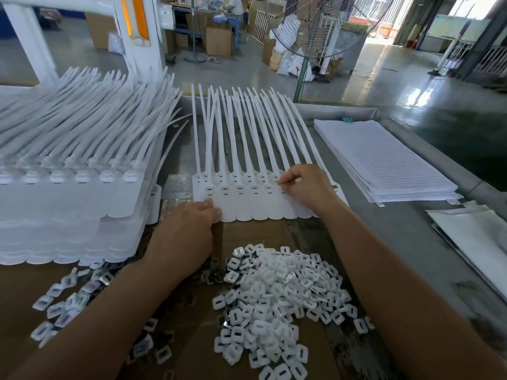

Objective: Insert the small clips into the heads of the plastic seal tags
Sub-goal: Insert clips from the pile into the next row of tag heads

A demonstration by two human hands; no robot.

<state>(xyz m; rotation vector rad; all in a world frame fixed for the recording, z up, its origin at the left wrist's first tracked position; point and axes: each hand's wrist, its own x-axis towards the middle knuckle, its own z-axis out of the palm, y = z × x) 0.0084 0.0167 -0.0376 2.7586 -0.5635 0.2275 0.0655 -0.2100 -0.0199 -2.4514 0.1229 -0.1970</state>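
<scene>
As left hand presses seal tags, right hand round small clip.

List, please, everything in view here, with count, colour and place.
row of tags: about ten side by side, white, centre of the table
stacked tags: many, white, table left
clips: big pile, white, nearest the person
cardboard: one sheet, brown, under the clips
lined paper: one stack, white, table right
fan: one, grey wire, behind the table
boxes: several, brown, floor at the back
left hand: presses the row's left end
right hand: pinches what looks like a clip on the row
</scene>
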